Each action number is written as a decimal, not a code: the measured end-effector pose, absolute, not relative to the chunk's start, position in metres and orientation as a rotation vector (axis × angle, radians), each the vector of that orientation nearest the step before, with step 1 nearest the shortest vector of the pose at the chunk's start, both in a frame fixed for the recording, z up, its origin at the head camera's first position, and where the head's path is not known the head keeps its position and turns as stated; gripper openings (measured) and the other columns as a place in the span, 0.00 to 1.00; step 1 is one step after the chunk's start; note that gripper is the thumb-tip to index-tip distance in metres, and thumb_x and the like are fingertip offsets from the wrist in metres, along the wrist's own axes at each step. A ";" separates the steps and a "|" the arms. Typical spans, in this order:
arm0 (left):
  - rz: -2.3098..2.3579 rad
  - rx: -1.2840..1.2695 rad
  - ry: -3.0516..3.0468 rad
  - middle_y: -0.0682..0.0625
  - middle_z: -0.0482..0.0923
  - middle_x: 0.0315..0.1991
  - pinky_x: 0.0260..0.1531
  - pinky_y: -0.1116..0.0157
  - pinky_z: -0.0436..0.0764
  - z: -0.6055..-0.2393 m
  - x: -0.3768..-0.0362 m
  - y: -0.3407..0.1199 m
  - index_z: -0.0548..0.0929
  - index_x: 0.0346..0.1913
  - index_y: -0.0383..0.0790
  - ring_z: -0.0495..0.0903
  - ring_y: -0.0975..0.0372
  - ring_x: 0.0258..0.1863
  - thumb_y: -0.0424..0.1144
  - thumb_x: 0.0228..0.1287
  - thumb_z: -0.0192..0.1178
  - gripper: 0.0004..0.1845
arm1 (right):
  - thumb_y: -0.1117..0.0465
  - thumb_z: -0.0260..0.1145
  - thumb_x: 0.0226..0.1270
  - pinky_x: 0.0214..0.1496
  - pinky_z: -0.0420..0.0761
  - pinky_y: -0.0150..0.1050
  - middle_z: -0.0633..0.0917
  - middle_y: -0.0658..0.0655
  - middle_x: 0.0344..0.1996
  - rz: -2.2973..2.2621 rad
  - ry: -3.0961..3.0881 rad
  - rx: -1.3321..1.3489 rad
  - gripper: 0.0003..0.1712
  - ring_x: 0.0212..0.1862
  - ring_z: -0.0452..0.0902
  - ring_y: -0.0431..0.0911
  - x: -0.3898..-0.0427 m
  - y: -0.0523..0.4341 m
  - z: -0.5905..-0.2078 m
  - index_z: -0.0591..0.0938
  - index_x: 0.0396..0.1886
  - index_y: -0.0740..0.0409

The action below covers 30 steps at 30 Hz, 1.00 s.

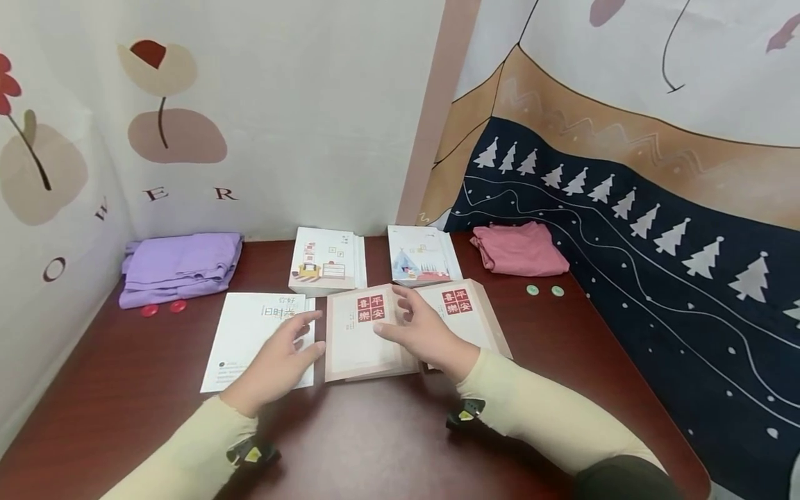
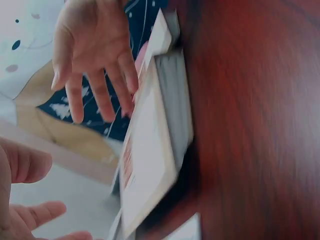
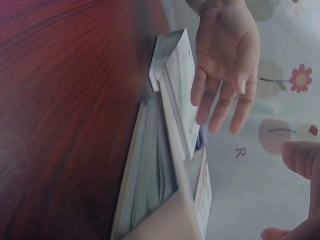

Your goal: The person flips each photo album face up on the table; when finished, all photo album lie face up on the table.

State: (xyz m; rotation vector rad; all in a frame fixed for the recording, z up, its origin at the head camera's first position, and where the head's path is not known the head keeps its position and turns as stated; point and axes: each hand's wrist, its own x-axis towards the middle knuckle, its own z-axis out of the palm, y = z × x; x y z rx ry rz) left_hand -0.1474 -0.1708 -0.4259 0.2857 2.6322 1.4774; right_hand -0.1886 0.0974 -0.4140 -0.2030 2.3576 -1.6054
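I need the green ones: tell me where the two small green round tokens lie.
In the head view, the two small green round tokens lie on the dark red wooden table, right side, just in front of the folded pink cloth.

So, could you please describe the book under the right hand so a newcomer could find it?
On the dark red table, look at the centre front row. It is the beige book left of its twin, lying beside a white book.

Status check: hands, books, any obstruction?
Left hand open, right hand open, both over the beige book. Neither grips it. Second beige book alongside; nothing blocking.
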 end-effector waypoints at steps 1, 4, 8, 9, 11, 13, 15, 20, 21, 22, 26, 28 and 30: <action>1.475 0.263 2.600 0.27 0.60 0.78 0.74 0.40 0.66 -0.427 -0.148 -0.166 0.63 0.78 0.29 0.62 0.33 0.77 0.34 0.78 0.57 0.31 | 0.51 0.76 0.67 0.79 0.65 0.59 0.65 0.68 0.79 -1.600 2.359 -0.201 0.51 0.80 0.61 0.66 -0.188 0.100 -0.415 0.61 0.84 0.50; 1.472 0.193 2.522 0.27 0.58 0.79 0.75 0.41 0.65 -0.429 -0.151 -0.156 0.60 0.80 0.30 0.60 0.34 0.78 0.36 0.78 0.56 0.33 | 0.52 0.77 0.67 0.79 0.64 0.61 0.63 0.70 0.80 -1.585 2.357 -0.213 0.52 0.80 0.60 0.67 -0.187 0.107 -0.417 0.60 0.84 0.52; 1.459 0.133 2.457 0.24 0.54 0.80 0.73 0.39 0.67 -0.431 -0.154 -0.148 0.55 0.81 0.29 0.63 0.32 0.76 0.36 0.78 0.56 0.36 | 0.54 0.77 0.67 0.78 0.65 0.62 0.63 0.72 0.79 -1.549 2.362 -0.222 0.52 0.79 0.61 0.66 -0.186 0.111 -0.421 0.60 0.84 0.56; 1.448 0.123 2.455 0.24 0.54 0.79 0.73 0.38 0.67 -0.431 -0.155 -0.146 0.54 0.82 0.29 0.63 0.32 0.76 0.37 0.78 0.56 0.37 | 0.54 0.77 0.67 0.78 0.65 0.63 0.63 0.73 0.79 -1.547 2.360 -0.226 0.52 0.79 0.61 0.66 -0.186 0.112 -0.423 0.60 0.84 0.57; 1.419 0.085 2.453 0.23 0.56 0.78 0.72 0.36 0.67 -0.431 -0.157 -0.144 0.51 0.82 0.29 0.64 0.32 0.75 0.38 0.77 0.56 0.39 | 0.54 0.77 0.67 0.79 0.65 0.62 0.64 0.73 0.78 -1.530 2.357 -0.214 0.52 0.80 0.60 0.65 -0.185 0.112 -0.425 0.60 0.84 0.56; 1.387 0.045 2.457 0.23 0.61 0.75 0.70 0.36 0.70 -0.433 -0.160 -0.141 0.49 0.82 0.28 0.68 0.33 0.73 0.40 0.77 0.57 0.41 | 0.53 0.77 0.66 0.79 0.64 0.61 0.64 0.74 0.78 -1.525 2.353 -0.206 0.52 0.80 0.59 0.65 -0.185 0.111 -0.428 0.61 0.83 0.56; 1.381 0.002 2.448 0.24 0.65 0.72 0.67 0.37 0.73 -0.434 -0.164 -0.137 0.48 0.81 0.28 0.70 0.35 0.71 0.40 0.76 0.58 0.42 | 0.53 0.77 0.66 0.79 0.64 0.61 0.63 0.75 0.78 -1.526 2.350 -0.196 0.52 0.80 0.59 0.66 -0.185 0.111 -0.430 0.61 0.83 0.56; 1.431 -0.022 2.391 0.26 0.63 0.72 0.67 0.39 0.75 -0.438 -0.174 -0.133 0.43 0.81 0.26 0.72 0.37 0.69 0.37 0.75 0.57 0.44 | 0.54 0.78 0.65 0.78 0.66 0.62 0.65 0.77 0.76 -1.510 2.362 -0.173 0.52 0.78 0.63 0.66 -0.184 0.109 -0.431 0.61 0.83 0.56; 1.434 -0.018 2.380 0.25 0.60 0.74 0.69 0.38 0.72 -0.439 -0.175 -0.133 0.41 0.81 0.25 0.71 0.36 0.70 0.37 0.75 0.56 0.44 | 0.54 0.78 0.65 0.78 0.66 0.62 0.66 0.76 0.76 -1.506 2.362 -0.172 0.52 0.78 0.63 0.66 -0.184 0.109 -0.431 0.61 0.83 0.56; 1.434 -0.020 2.369 0.25 0.58 0.75 0.70 0.37 0.70 -0.439 -0.176 -0.133 0.40 0.81 0.25 0.69 0.35 0.72 0.36 0.75 0.56 0.45 | 0.55 0.78 0.65 0.78 0.66 0.62 0.66 0.76 0.76 -1.504 2.361 -0.173 0.52 0.78 0.63 0.66 -0.184 0.108 -0.430 0.61 0.83 0.57; 1.435 -0.040 2.335 0.23 0.50 0.78 0.76 0.36 0.60 -0.442 -0.179 -0.134 0.38 0.81 0.25 0.61 0.31 0.76 0.36 0.74 0.55 0.46 | 0.55 0.78 0.65 0.78 0.67 0.61 0.66 0.73 0.78 -1.489 2.363 -0.181 0.52 0.78 0.63 0.65 -0.184 0.106 -0.430 0.61 0.83 0.57; 1.437 -0.051 2.334 0.22 0.48 0.79 0.78 0.36 0.54 -0.442 -0.180 -0.132 0.38 0.82 0.25 0.56 0.31 0.78 0.35 0.73 0.55 0.46 | 0.55 0.78 0.65 0.77 0.68 0.60 0.67 0.73 0.77 -1.473 2.378 -0.186 0.52 0.77 0.64 0.64 -0.184 0.104 -0.430 0.62 0.83 0.58; 1.434 -0.057 2.347 0.22 0.47 0.80 0.78 0.37 0.51 -0.443 -0.180 -0.131 0.38 0.82 0.26 0.53 0.32 0.80 0.33 0.70 0.55 0.47 | 0.55 0.78 0.64 0.77 0.68 0.59 0.69 0.72 0.76 -1.454 2.395 -0.187 0.52 0.76 0.65 0.63 -0.182 0.102 -0.430 0.62 0.82 0.58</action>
